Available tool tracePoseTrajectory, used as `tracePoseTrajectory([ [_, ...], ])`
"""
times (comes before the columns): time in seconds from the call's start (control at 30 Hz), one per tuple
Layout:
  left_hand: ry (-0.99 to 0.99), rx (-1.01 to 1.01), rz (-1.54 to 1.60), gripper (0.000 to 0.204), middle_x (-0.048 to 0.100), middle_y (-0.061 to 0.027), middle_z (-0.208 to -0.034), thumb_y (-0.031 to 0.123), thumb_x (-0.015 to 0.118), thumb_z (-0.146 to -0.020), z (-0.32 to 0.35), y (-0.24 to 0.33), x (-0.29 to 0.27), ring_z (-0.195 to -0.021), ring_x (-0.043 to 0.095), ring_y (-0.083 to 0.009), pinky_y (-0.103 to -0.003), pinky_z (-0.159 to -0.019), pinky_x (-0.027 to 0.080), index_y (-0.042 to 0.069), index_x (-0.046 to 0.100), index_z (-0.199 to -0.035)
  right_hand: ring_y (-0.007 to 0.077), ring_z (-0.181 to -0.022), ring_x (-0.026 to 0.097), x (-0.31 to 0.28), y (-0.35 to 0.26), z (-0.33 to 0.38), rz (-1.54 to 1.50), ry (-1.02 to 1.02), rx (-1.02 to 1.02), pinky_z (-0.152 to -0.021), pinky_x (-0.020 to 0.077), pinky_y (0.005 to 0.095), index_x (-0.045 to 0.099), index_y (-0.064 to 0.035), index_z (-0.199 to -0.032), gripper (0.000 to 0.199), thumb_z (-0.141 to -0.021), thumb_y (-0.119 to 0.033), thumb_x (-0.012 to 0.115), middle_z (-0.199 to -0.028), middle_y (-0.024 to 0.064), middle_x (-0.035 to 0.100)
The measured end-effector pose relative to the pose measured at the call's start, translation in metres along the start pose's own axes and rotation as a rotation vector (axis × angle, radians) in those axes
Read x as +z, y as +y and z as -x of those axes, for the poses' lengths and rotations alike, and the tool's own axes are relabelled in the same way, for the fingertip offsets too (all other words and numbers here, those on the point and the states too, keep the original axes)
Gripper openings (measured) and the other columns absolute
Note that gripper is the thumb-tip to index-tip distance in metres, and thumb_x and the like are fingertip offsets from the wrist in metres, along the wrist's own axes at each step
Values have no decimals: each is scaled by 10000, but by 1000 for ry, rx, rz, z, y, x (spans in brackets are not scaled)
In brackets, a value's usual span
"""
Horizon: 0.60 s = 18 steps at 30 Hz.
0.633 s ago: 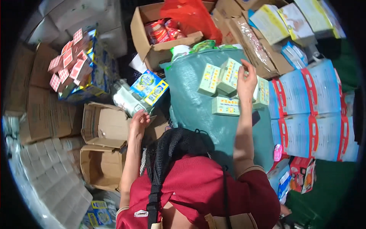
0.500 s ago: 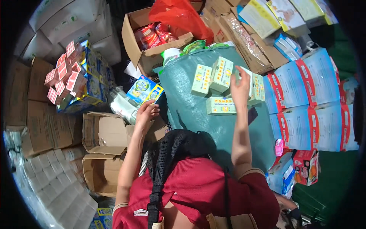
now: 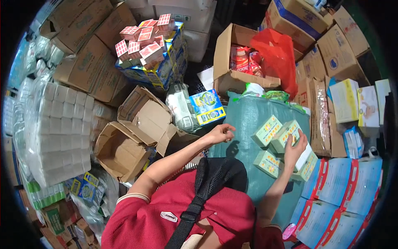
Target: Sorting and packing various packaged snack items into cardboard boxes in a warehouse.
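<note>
Right hand laid flat, fingers spread, on pale green cartons stacked near right edge of green woven sack. Left hand half curled, grasping nothing, over sack's left edge. Blue-and-yellow carton just beyond top left corner; open brown box further left.

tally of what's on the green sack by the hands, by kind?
Pale green boxes on the green sack: 4, one under the right hand
White box, partly hidden by that hand: 1
Left hand holds nothing that shows: 0
Total: 5
</note>
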<state>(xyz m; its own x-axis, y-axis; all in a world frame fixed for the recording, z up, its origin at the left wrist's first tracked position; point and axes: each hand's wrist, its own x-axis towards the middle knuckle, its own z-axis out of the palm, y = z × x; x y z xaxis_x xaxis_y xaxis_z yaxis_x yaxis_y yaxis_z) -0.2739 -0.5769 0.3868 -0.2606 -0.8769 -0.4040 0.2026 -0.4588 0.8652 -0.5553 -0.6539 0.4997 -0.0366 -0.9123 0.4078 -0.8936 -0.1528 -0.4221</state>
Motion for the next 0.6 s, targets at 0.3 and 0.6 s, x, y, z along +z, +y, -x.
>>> tracePoseTrajectory([
  [0.3,-144,180,-321,703,481,-154,-1101,293,696,-727,-35,44,46,-962,511,-206,-318,-839,419,85,319,-1283,418,-1233,257,4,-16,-3,149,-164,60,-1012,239,463,435,-122,-1255,612,-733,-350,657,-1315,298,256],
  [0.6,-200,408,-578,1098,304,-283,-1294,385,770,-571,-85,44,98,-1215,310,-383,-412,-1021,258,23,101,-1364,474,-1259,152,30,3,16,141,-263,97,-1007,204,539,374,-183,-1291,678,-700,-288,689,-1370,256,177],
])
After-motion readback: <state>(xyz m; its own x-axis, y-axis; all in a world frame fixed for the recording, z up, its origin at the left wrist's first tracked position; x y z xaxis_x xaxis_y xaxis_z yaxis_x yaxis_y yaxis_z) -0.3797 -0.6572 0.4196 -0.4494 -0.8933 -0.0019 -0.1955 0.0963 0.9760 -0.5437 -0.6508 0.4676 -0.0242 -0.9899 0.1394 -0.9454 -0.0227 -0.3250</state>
